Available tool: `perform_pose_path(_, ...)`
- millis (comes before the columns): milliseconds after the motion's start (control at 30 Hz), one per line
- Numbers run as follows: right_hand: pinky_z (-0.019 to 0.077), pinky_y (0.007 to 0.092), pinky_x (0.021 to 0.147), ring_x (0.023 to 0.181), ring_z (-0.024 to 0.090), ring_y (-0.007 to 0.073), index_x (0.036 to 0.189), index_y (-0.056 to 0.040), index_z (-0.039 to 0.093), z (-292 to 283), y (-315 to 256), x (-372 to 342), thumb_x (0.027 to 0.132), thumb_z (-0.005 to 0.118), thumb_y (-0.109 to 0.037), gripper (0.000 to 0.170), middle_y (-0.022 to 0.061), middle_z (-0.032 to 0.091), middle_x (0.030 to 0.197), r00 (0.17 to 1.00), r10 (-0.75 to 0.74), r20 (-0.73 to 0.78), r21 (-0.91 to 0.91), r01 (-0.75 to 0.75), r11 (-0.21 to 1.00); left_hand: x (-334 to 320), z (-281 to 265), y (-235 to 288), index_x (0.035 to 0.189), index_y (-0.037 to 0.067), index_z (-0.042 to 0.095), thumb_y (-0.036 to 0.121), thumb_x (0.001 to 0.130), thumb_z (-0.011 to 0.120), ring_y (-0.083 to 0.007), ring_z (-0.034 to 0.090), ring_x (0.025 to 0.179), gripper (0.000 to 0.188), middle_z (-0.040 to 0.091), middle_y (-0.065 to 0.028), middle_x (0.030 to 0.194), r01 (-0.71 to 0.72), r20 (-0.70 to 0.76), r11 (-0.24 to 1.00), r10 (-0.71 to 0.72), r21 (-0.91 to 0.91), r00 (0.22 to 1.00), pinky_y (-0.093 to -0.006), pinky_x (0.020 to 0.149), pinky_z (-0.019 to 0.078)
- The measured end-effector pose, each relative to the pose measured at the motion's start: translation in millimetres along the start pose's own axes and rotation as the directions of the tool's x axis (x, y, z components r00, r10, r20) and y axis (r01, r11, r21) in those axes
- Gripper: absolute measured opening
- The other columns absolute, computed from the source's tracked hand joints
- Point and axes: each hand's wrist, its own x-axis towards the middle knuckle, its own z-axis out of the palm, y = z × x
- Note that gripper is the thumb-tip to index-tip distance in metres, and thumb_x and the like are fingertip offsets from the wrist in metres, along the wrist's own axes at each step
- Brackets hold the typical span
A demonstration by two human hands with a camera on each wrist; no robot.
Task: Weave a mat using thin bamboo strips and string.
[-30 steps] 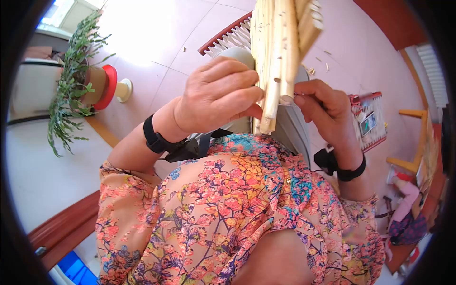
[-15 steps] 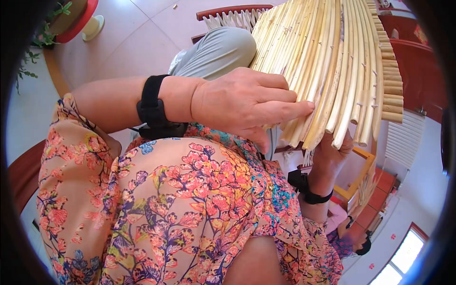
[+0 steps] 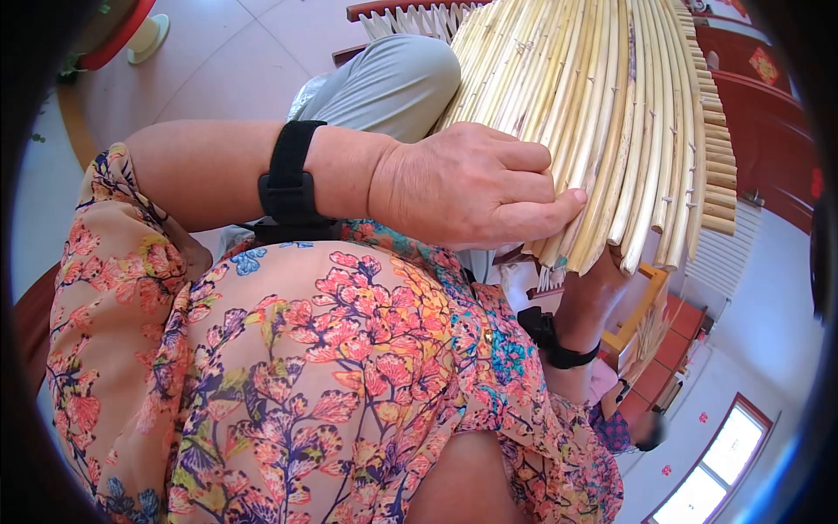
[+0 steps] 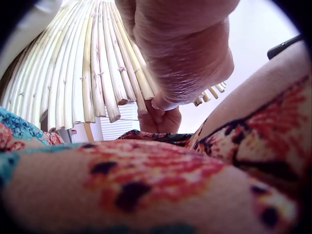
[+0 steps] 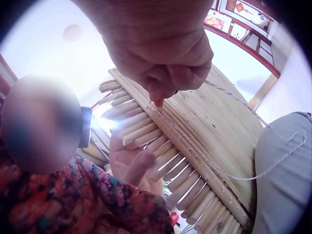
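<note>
Mat of pale sticks takes up the upper right of the head view, cut ends facing the person, cross row of short sticks along its right edge. Left hand lies over the near ends, fingers bent round the rim, index fingertip on a stick, thumb below; it covers part of that edge. Right hand is under the mat, mostly hidden from the head camera; right wrist view shows its fingers curled, tips pinched together at the stick row on what looks like the string, which loops out at right, near the knee. Grey trouser leg sits beside the mat's left edge. Floral blouse fills the bottom of the head view and blocks the lower half of the left wrist view. Further out: red frame with white strands at top centre, red furniture upper right, radiator right, another person and window lower right.
</note>
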Motion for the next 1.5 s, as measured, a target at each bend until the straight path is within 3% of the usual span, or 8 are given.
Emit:
perform_pose_path(467, 0.0465, 0.0198, 0.053, 0.067, 0.058, 0.0091, 0.103, 0.0008, 0.062, -2, -16, -3, 0.084, 0.054, -0.005, 0.021, 0.0076, 0.064, 0.087, 0.98, 0.191, -0.055, 0.02, -0.19, 0.982, 13, -7, 7, 0.102, -0.008, 0.055, 0.008, 0.065, 0.06, -0.0127, 0.048, 0.06, 0.041, 0.047, 0.0018, 0.06, -0.012, 0.053, 0.999, 0.01, 0.035, 0.999, -0.0241, 0.048, 0.039)
perform_pose_path(667, 0.0356, 0.0193, 0.047, 0.058, 0.05, 0.0063, 0.099, 0.0018, 0.063, -16, -20, -10, 0.083, 0.054, -0.006, 0.02, 0.0042, 0.061, 0.076, 0.986, -0.14, 0.091, -0.608, 0.166, 0.776, 11, 11, 9, 0.098, -0.015, 0.052, 0.003, 0.064, 0.057, -0.0136, 0.047, 0.056, 0.039, 0.044, 0.0002, 0.057, -0.047, -0.01, 0.999, 0.047, -0.014, 0.999, -0.0265, 0.047, 0.0394)
perform_pose_path(1000, 0.0402, 0.045, 0.079, 0.097, 0.05, 0.0372, 0.105, -0.0013, 0.058, -32, -22, -18, 0.075, 0.063, -0.003, 0.031, 0.0174, 0.054, 0.102, 0.989, -0.135, 0.056, -0.459, 0.145, 0.877, 17, 20, 13, 0.095, -0.015, 0.049, 0.001, 0.073, 0.055, -0.0167, 0.048, 0.055, 0.028, 0.044, -0.0028, 0.059, -0.094, -0.046, 0.989, 0.089, -0.114, 0.995, -0.0283, 0.049, 0.0412)
perform_pose_path(1067, 0.0406, 0.0442, 0.079, 0.097, 0.05, 0.0374, 0.106, -0.0013, 0.057, -36, -32, -22, 0.075, 0.063, -0.004, 0.032, 0.0173, 0.053, 0.103, 0.888, -0.328, 0.323, -0.863, 0.418, 0.283, 17, 21, 14, 0.095, -0.014, 0.048, 0.001, 0.073, 0.055, -0.0169, 0.048, 0.055, 0.028, 0.044, -0.0028, 0.059, -0.094, -0.023, 0.989, 0.092, -0.114, 0.996, -0.0284, 0.049, 0.0414)
perform_pose_path(1167, 0.0408, 0.0439, 0.078, 0.097, 0.05, 0.0366, 0.109, -0.0019, 0.056, -35, -13, -18, 0.076, 0.063, -0.004, 0.034, 0.0171, 0.052, 0.106, 0.965, -0.232, 0.122, -0.492, 0.262, 0.83, 19, 22, 14, 0.095, -0.014, 0.048, 0.001, 0.073, 0.054, -0.0172, 0.048, 0.055, 0.028, 0.044, -0.003, 0.059, -0.107, -0.043, 0.986, 0.102, -0.125, 0.994, -0.028, 0.049, 0.0419)
perform_pose_path(1267, 0.0408, 0.0436, 0.08, 0.099, 0.049, 0.036, 0.111, -0.0035, 0.055, -21, -43, -21, 0.077, 0.064, -0.005, 0.035, 0.0167, 0.052, 0.107, 0.97, 0.223, -0.094, -0.56, -0.237, 0.794, 19, 21, 14, 0.095, -0.014, 0.048, 0.001, 0.072, 0.054, -0.0175, 0.048, 0.054, 0.028, 0.044, -0.0034, 0.06, -0.094, -0.024, 0.987, 0.092, -0.128, 0.995, -0.0279, 0.049, 0.0421)
perform_pose_path(1400, 0.0428, 0.0401, 0.079, 0.098, 0.052, 0.0288, 0.11, -0.0021, 0.055, -18, -35, -18, 0.081, 0.061, -0.006, 0.03, 0.0144, 0.052, 0.107, 0.983, 0.144, -0.111, -0.187, -0.163, 0.969, 18, 22, 14, 0.095, -0.014, 0.048, 0.001, 0.072, 0.054, -0.0175, 0.049, 0.055, 0.028, 0.044, -0.0036, 0.059, -0.084, -0.025, 0.989, 0.081, -0.119, 0.996, -0.0279, 0.048, 0.0418)
perform_pose_path(1500, 0.0458, 0.0349, 0.076, 0.092, 0.056, 0.0197, 0.111, -0.0004, 0.054, -29, -18, -13, 0.085, 0.059, -0.009, 0.028, 0.0105, 0.057, 0.103, 0.936, -0.31, 0.168, -0.654, 0.342, 0.675, 17, 19, 12, 0.096, -0.013, 0.049, 0.003, 0.073, 0.056, -0.0181, 0.048, 0.055, 0.029, 0.044, -0.0039, 0.06, -0.069, 0.007, 0.986, 0.071, -0.151, 0.997, -0.0287, 0.047, 0.0414)
